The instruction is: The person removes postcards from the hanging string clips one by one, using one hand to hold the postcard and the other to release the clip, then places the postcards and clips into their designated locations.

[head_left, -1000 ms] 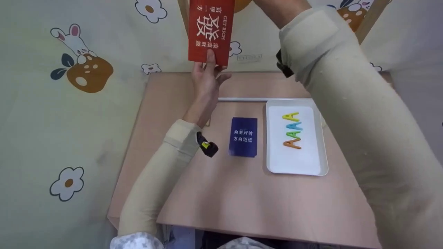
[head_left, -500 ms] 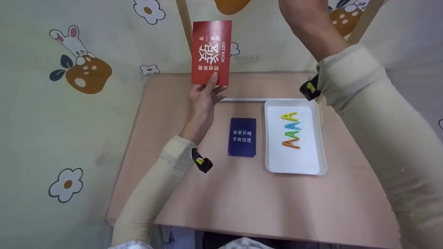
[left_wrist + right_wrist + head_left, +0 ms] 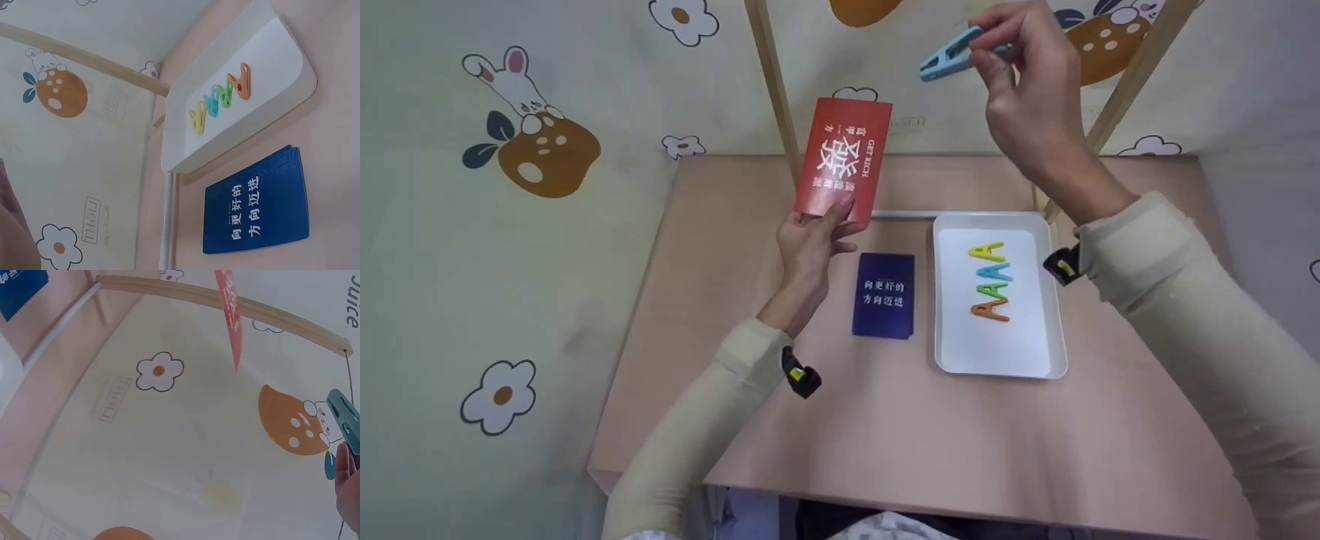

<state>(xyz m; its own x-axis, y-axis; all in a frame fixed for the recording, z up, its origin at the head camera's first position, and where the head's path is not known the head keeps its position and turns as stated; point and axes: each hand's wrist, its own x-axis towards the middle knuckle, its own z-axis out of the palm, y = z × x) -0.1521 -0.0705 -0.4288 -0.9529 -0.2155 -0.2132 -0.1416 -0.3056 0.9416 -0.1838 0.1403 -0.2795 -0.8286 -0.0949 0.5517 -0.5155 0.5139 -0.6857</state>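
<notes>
My left hand (image 3: 802,259) holds a red card (image 3: 819,139) with white characters by its lower edge, thumb on the printed face. It is raised above the back of the table. Up at the right, my right hand (image 3: 1039,97) pinches a light blue clothespin (image 3: 936,67) between thumb and fingers, its tip pointing left toward the card but apart from it. In the right wrist view that clothespin (image 3: 344,417) overlaps a thin cord (image 3: 349,374), and the red card (image 3: 230,312) appears nearly edge-on.
A white tray (image 3: 1001,356) holds yellow, blue, green and orange clothespins (image 3: 990,310) in a column. Dark blue booklets or cards (image 3: 883,322) lie stacked left of it. Wooden posts (image 3: 774,75) rise behind, and a white rod (image 3: 904,214) crosses the table's back.
The red card has come down from the top of the head view and shifted slightly right. My right hand has dropped into view with the light blue clothespin. The tray and blue stack stay put.
</notes>
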